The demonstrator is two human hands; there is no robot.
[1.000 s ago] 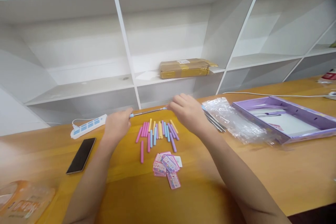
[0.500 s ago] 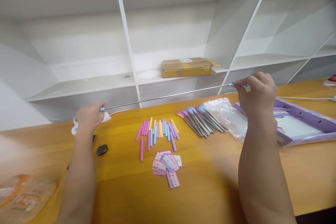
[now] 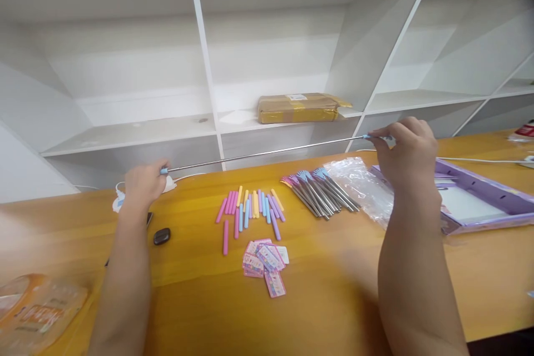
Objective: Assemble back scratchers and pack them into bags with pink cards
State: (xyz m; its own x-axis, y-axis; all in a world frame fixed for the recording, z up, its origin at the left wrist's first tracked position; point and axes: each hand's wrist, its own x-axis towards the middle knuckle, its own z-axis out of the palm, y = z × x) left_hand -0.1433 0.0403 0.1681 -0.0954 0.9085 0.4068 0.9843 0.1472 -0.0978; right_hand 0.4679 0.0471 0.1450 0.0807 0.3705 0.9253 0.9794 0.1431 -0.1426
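An extended telescopic back scratcher (image 3: pixel 267 152) stretches between my hands above the back of the table. My left hand (image 3: pixel 144 182) is closed round its blue handle end, most of which the fingers hide. Between thumb and fingers, my right hand (image 3: pixel 406 147) pinches the blue head at the other end. Below the rod lies a bundle of back scratchers (image 3: pixel 323 192) with metal shafts and hand-shaped blue, pink and purple heads. Left of it are several loose coloured tubes (image 3: pixel 250 208) in pink, orange, blue and purple. Small printed cards (image 3: pixel 267 261) lie in an overlapping heap nearer me.
A clear plastic bag (image 3: pixel 354 178) and a purple box (image 3: pixel 488 217) lie to the right. On the left are a black oval object (image 3: pixel 162 236) and an orange-printed plastic package (image 3: pixel 41 311). White shelves (image 3: pixel 275 39) rise behind the table, holding a taped cardboard box (image 3: pixel 298 108).
Very little differs. Both hands still hold the back scratcher stretched out, and the view has shifted slightly.
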